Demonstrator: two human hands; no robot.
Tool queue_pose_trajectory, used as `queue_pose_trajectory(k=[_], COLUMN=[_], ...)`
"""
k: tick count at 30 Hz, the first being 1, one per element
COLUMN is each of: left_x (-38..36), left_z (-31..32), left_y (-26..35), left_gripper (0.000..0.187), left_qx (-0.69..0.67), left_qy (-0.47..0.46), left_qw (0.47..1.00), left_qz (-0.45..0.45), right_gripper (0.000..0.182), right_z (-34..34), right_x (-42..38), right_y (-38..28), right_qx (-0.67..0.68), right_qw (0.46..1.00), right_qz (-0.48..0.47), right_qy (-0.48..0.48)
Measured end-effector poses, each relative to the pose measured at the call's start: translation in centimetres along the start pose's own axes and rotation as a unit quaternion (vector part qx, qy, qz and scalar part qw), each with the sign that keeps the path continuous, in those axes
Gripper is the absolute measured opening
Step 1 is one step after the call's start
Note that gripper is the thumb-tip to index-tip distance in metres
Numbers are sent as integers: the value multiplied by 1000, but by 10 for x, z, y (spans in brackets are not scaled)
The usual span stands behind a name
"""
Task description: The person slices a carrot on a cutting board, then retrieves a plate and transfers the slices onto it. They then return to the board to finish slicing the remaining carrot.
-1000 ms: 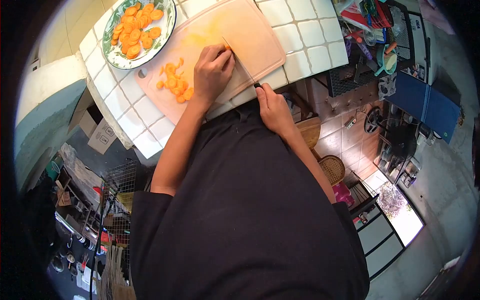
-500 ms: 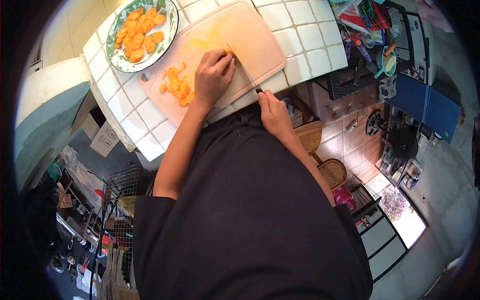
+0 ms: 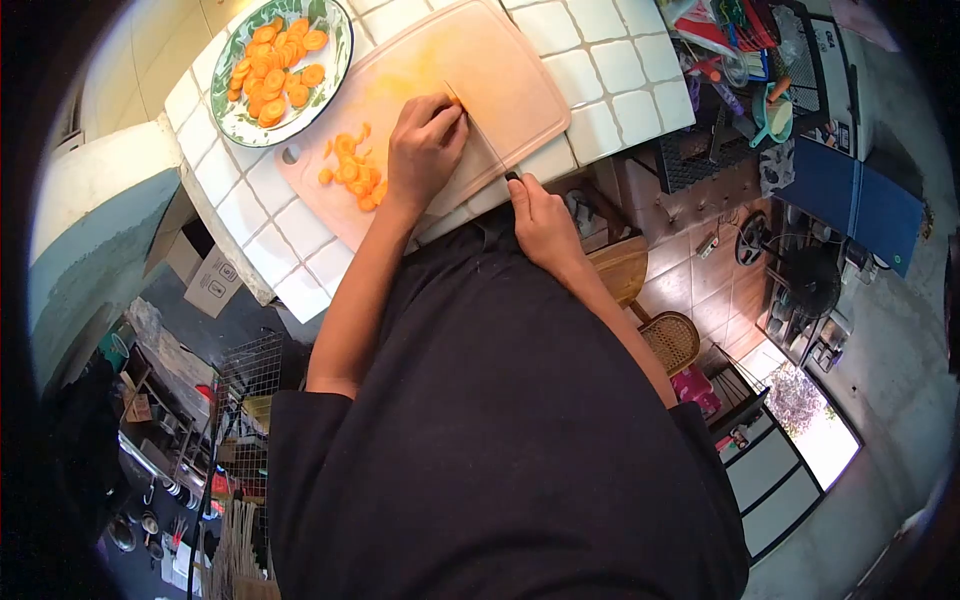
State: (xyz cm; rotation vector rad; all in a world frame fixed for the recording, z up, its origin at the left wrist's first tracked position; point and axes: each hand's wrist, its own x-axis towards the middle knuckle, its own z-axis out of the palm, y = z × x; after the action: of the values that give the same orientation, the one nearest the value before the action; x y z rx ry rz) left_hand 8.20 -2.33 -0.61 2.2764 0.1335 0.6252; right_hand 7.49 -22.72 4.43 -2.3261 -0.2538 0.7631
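A pale pink cutting board (image 3: 500,70) lies on the white tiled counter (image 3: 250,210). My left hand (image 3: 425,145) presses down on a small carrot piece (image 3: 453,99), of which only an orange tip shows past the fingers. My right hand (image 3: 540,220) grips the black handle of a knife (image 3: 480,135) whose thin blade reaches to that carrot tip. A pile of carrot slices (image 3: 355,170) sits on the board just left of my left hand.
A green-rimmed plate (image 3: 335,60) full of carrot slices stands at the board's far left. Right of the counter is a cluttered rack of utensils (image 3: 745,70). Below are a wicker stool (image 3: 668,340), a cardboard box (image 3: 205,280) and wire shelving (image 3: 235,400).
Both hands stay at the board. The knife and my right hand have edged slightly up and left; the view has shifted a little.
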Motion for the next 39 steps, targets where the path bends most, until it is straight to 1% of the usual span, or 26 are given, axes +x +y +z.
queue_pose_trajectory(k=[2,4,8,10,13,16,20,22,25,28,35,37,39], left_x=[0,-1,1,1,-4,0,-2,-1,-1,-1,-1,-1,-2], left_z=[0,0,-2,-1,-1,-2,0,-1,-3,-4,-4,-5,-6], left_y=[-1,-2,-1,-3,-2,-4,-1,0,-1,-1,-3,-3,-3], left_gripper=[12,12,12,12,12,12,12,12,12,12,13,13,12], left_qx=[-2,-3,-13,-14,-14,-12,-10,-18,-25,-30,-30,-33,-37], left_qy=[2,0,0,-2,-7,-4,4,4,5,1,-8,-10,-15], left_qw=[1000,1000,1000,1000,1000,1000,1000,1000,1000,999,999,999,999], left_qz=[-1,0,9,4,-2,4,-8,-10,-11,-13,-14,-17,-19], right_gripper=[39,43,39,42,41,41,41,41,38,40,40,39,39], right_z=[-1,0,0,1,0,4,-4,-3,-7,-5,-7,-6,1], right_x=[-2,-2,-1,5,19,4,-10,-8,-8,-5,-4,-4,10], right_y=[-3,-6,-10,-9,-19,-2,1,4,2,4,-1,-4,-9], right_qx=[-13,-40,-39,-82,-59,-32,-7,19,18,13,-21,-53,-41], right_qw=[1000,999,999,996,998,999,1000,1000,1000,1000,999,998,999], right_qz=[1,-3,6,-12,1,2,19,-7,13,-11,-5,15,-2], right_qy=[-5,-11,-8,-11,-13,-7,-5,7,-13,-8,-28,-36,-25])
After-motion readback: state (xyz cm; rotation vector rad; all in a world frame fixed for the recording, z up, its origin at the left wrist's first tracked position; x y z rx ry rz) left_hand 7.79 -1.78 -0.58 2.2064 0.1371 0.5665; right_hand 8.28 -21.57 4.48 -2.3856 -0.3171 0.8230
